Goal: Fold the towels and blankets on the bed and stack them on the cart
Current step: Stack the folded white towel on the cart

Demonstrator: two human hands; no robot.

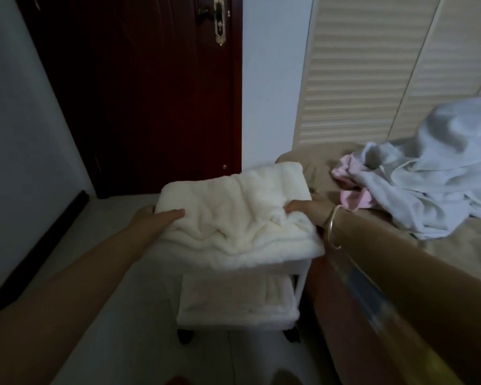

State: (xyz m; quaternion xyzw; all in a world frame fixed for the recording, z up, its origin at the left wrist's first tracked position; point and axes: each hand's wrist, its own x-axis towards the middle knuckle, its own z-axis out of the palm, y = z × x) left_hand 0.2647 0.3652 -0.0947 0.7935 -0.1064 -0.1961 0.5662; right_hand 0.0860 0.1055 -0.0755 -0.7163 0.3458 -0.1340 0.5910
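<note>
Now, hands (161,218) (307,209) gripping blanket (233,212) edges, atop cart (302,282)

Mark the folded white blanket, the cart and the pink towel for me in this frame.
white blanket (233,218), head view, middle of its folded top face.
cart (235,319), head view, front rim of its lower shelf.
pink towel (354,202), head view, its lower bunched end.
</note>
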